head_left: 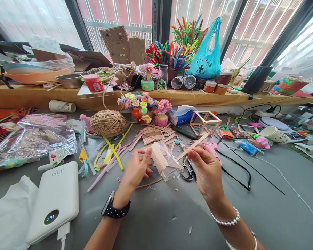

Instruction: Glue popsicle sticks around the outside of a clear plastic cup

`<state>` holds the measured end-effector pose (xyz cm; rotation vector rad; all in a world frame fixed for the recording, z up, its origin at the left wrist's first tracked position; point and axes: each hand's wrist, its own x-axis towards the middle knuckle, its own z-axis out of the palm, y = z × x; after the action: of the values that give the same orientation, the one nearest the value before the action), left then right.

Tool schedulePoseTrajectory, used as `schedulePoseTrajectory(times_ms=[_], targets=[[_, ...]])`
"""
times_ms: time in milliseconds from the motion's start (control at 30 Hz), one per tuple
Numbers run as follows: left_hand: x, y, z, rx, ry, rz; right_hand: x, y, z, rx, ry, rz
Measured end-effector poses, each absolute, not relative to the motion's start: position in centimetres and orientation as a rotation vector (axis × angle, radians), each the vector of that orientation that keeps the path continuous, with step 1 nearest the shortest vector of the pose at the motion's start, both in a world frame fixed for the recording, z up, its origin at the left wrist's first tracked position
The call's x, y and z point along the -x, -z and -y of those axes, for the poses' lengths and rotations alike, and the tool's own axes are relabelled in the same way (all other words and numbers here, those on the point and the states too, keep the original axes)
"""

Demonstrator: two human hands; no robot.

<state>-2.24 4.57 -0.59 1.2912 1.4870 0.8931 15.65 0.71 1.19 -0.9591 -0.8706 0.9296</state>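
My right hand [207, 170] pinches a thin wooden craft stick [192, 147] that slants up to the right above the grey table. My left hand [137, 170], with a black watch on the wrist, hovers beside a clear plastic box [169, 163] of wooden sticks [159, 157]; its fingers are loosely curled and hold nothing. A pile of loose sticks [152, 134] lies just behind the box. Scissors [187, 170] and a pink glue gun [211, 148] lie under my right hand.
A twine ball [108, 122], a wooden stick cube frame [205, 122], pipe-cleaner flower pots [143, 109], a white power bank [56, 199], foil bags [31, 137] and a black cable [240, 173] crowd the table. A wooden shelf [28, 95] with jars runs behind.
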Motion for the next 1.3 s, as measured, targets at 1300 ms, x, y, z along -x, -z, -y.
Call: schedulePoseTrajectory(times_ms=[1300], targets=[[0.0, 0.0, -3.0, -0.841, -0.936, -0.964, -15.2, -0.5, -1.2, 0.69, -1.509, 0.757]])
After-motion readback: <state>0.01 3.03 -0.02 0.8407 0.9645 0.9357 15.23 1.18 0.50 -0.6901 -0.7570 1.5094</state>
